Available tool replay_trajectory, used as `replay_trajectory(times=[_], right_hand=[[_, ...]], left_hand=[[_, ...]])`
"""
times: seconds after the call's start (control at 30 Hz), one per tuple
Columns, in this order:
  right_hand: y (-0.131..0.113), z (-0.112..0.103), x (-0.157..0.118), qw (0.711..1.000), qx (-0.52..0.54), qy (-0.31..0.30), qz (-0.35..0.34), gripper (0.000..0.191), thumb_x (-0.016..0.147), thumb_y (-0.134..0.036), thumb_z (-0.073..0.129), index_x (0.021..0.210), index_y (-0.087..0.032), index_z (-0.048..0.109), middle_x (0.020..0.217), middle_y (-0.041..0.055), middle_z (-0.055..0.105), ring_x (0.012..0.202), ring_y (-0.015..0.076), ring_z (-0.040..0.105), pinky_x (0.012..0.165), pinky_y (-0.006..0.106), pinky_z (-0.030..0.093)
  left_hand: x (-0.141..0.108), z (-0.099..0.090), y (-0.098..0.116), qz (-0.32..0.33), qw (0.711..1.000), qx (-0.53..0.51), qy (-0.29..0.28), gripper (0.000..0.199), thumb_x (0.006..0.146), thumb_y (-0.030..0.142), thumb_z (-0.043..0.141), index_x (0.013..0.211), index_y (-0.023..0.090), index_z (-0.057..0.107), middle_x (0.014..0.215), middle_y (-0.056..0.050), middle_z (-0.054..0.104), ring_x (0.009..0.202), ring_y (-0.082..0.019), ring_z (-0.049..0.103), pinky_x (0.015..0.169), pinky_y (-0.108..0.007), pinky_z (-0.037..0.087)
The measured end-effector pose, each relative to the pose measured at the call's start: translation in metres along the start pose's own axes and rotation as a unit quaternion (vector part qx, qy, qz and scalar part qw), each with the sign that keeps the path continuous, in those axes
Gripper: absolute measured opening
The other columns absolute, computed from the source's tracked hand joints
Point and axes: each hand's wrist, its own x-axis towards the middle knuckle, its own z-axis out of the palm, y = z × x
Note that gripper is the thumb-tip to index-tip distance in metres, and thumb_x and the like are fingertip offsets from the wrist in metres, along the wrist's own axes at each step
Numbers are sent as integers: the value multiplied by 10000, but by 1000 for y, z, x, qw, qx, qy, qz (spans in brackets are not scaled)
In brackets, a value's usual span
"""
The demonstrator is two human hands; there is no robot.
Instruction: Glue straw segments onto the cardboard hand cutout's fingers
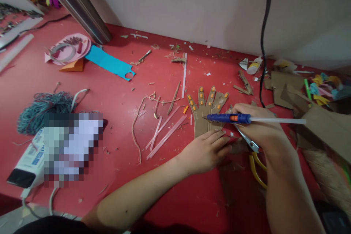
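A brown cardboard cutout of a hand (203, 120) lies on the red tabletop, with short orange tube pieces along its fingers. My right hand (257, 124) is wrapped round a blue glue gun (229, 118), whose tip points left over the palm of the cutout. A clear glue stick (279, 120) sticks out of the gun's rear. My left hand (207, 150) lies over the cutout's lower edge, its fingers stretched out and resting on it. Scissors (257, 161) with yellow handles lie partly hidden beneath my right hand and wrist.
Pink straws (166, 131), twine (134, 128) and a loose orange piece (185, 109) lie left of the cutout. Farther left are grey-blue yarn (46, 109), a white box (30, 157) and blue card (109, 62). Cardboard scraps (323, 128) lie right; a black cable (264, 36) hangs behind.
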Motion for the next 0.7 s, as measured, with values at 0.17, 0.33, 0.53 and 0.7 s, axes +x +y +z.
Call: replay_trajectory(times=[0.17, 0.33, 0.53, 0.7], right_hand=[[0, 0, 0, 1000, 3, 15, -8, 151, 810, -317, 543, 694, -223, 554, 765, 43, 634, 630, 173, 464, 573, 298, 232], [0, -1, 0, 1000, -5, -2, 5, 190, 838, -335, 532, 686, -220, 538, 723, 31, 615, 616, 168, 468, 575, 300, 226], [1, 2, -2, 1000, -1, 24, -12, 155, 819, -311, 535, 694, -221, 548, 732, 29, 621, 626, 168, 482, 577, 300, 227], [1, 1, -3, 1000, -10, 8, 2, 216, 853, -348, 530, 679, -220, 531, 697, 23, 598, 596, 159, 455, 571, 300, 216]], left_hand=[[0, 0, 1, -3, 1000, 4, 8, 304, 1042, 285, 503, 1243, 122, 663, 1320, -108, 657, 1330, -255, 560, 1183, -398, 434], [0, 1, 1, -1, 1000, 7, 25, 298, 1044, 296, 501, 1216, 128, 676, 1300, -86, 668, 1312, -263, 574, 1179, -391, 438], [0, 0, 0, -1, 1000, 5, 1, 291, 1041, 274, 496, 1223, 126, 668, 1327, -106, 645, 1341, -261, 553, 1189, -401, 426], [1, 0, 1, -2, 1000, -3, -6, 303, 1036, 277, 517, 1256, 119, 653, 1346, -129, 633, 1354, -261, 543, 1190, -413, 424]])
